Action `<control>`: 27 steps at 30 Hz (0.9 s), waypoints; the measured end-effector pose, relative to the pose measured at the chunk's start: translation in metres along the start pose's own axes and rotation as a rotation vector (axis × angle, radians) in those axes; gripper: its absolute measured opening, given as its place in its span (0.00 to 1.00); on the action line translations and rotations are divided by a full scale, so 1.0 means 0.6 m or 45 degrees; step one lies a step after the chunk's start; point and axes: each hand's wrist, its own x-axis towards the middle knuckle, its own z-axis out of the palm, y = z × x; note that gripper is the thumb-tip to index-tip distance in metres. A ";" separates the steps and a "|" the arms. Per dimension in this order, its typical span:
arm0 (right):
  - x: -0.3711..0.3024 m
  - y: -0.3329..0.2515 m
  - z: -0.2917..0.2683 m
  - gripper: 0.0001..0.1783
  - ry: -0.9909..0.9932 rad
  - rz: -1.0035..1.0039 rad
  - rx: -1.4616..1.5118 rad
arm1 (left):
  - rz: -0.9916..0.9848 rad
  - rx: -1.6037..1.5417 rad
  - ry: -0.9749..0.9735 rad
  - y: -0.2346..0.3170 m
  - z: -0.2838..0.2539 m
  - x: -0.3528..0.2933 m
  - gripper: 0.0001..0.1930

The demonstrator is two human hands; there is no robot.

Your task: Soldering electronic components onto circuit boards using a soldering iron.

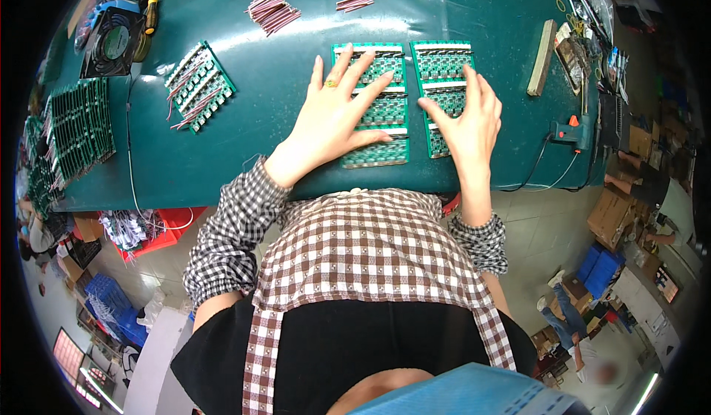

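Note:
Two green circuit board panels lie side by side in front of me, each with white strips across rows of small parts. My left hand [326, 119] rests over the left circuit board panel [386, 111], its fingers spread and nothing grasped. Across the right circuit board panel [442, 65], my right hand [472, 122] has the thumb at the left edge and the fingertips at the right edge, holding it by its sides. The lower part of that panel is partly covered by this hand.
A board with red wires [200, 85] lies left on the green table [266, 96]. Farther left are stacked boards [81, 130], a black fan [113, 42] and a screwdriver [152, 15]. Wire bundles [272, 10] lie at the back. A wooden strip [542, 58] and glue gun [572, 134] are right.

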 end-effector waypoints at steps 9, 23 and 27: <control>0.015 0.013 0.004 0.43 0.009 0.127 0.125 | 0.000 -0.111 0.022 0.002 0.020 0.026 0.38; 0.019 0.060 0.003 0.35 -0.141 0.322 1.252 | -0.067 -0.178 -0.057 0.005 -0.003 0.001 0.34; 0.025 0.055 0.014 0.35 -0.165 0.258 1.164 | -0.052 -0.228 -0.056 0.003 0.000 0.003 0.34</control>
